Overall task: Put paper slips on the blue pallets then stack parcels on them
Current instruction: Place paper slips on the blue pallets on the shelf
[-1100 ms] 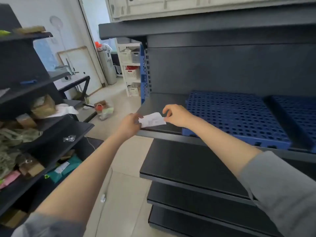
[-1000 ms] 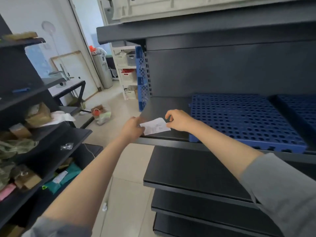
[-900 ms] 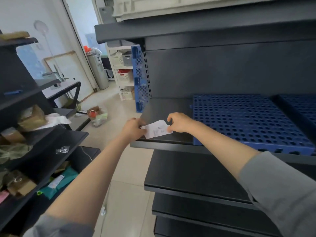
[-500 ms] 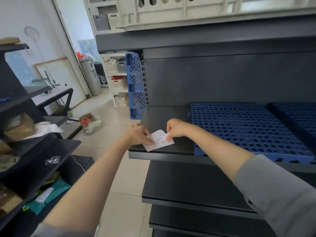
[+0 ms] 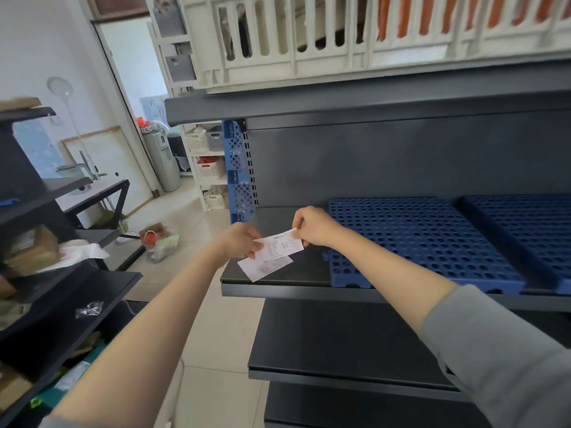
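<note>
**Two hands, two paper slips by the blue pallet**

The left hand [image 5: 239,240] and the right hand [image 5: 313,227] are both up in front of a dark shelf [image 5: 296,273]. They hold a white paper slip [image 5: 282,245] between them. The left fingers pinch its left end. The right fingers pinch its top right corner. This slip is in the air, just left of the blue pallet [image 5: 426,239].

A second paper slip [image 5: 265,268] sits lower down, under the first one and also left of the blue pallet. Its top left part is hidden behind the left hand, so I cannot tell if it lies on the shelf or is held too.

The blue pallet lies flat on the shelf. Another blue pallet [image 5: 525,230] lies just to its right. A white crate [image 5: 340,41] sits on the shelf above the blue pallet.
</note>
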Demonstrator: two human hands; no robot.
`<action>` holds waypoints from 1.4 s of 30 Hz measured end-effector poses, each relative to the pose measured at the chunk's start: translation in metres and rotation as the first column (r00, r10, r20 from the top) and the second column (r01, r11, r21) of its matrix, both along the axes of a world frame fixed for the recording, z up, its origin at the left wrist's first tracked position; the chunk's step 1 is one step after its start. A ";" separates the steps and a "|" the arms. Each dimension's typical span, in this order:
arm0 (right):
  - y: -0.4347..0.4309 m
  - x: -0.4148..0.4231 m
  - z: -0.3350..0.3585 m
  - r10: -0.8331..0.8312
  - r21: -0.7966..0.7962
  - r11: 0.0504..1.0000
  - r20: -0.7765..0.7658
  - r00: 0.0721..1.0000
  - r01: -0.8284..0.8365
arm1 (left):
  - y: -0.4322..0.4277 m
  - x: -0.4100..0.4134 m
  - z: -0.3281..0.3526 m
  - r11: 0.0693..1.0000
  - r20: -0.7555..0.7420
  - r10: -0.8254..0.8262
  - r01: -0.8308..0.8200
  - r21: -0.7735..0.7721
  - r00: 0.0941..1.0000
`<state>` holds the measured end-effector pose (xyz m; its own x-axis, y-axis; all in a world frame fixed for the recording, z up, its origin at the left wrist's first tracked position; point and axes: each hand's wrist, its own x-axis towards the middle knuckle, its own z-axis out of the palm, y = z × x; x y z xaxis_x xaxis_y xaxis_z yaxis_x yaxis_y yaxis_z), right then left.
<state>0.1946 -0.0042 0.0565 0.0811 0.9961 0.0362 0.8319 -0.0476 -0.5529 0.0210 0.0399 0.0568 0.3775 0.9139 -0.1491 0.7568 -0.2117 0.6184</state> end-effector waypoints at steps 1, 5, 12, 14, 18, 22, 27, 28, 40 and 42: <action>-0.004 0.005 0.004 -0.011 0.021 1.000 -0.004 1.000 0.011 | -0.003 0.004 0.005 1.000 0.037 0.011 -0.012 0.023 0.999; -0.029 0.033 0.022 -0.068 0.080 0.994 -0.043 0.997 0.072 | -0.018 0.035 0.022 0.996 0.155 -0.007 -0.006 0.085 0.988; -0.095 0.114 0.037 -0.220 0.082 0.971 -0.069 0.973 0.226 | -0.058 0.118 0.030 0.980 0.280 -0.184 0.153 0.130 0.942; -0.115 0.135 0.038 -0.265 0.070 0.960 -0.072 0.961 0.270 | -0.072 0.141 0.028 0.970 0.271 -0.227 0.191 0.152 0.935; -0.146 0.162 0.031 -0.335 0.040 0.941 -0.037 0.942 0.336 | -0.099 0.176 0.016 0.951 0.223 -0.273 0.227 0.212 0.936; -0.163 0.168 0.010 -0.358 0.023 0.934 0.048 0.932 0.358 | -0.116 0.191 -0.003 0.940 0.118 -0.295 0.265 0.216 0.948; -0.168 0.171 -0.010 -0.355 0.002 0.934 0.109 0.929 0.357 | -0.123 0.193 -0.018 0.943 0.093 -0.285 0.261 0.207 0.954; -0.168 0.172 -0.011 -0.354 0.006 0.935 0.115 0.928 0.355 | -0.122 0.194 -0.019 0.945 0.094 -0.279 0.256 0.203 0.956; -0.155 0.176 -0.027 -0.342 0.026 0.939 0.173 0.924 0.343 | -0.113 0.198 -0.039 0.933 0.039 -0.227 0.206 0.295 0.973; -0.155 0.176 -0.027 -0.334 0.028 0.942 0.184 0.925 0.334 | -0.112 0.196 -0.042 0.936 0.049 -0.221 0.197 0.293 0.974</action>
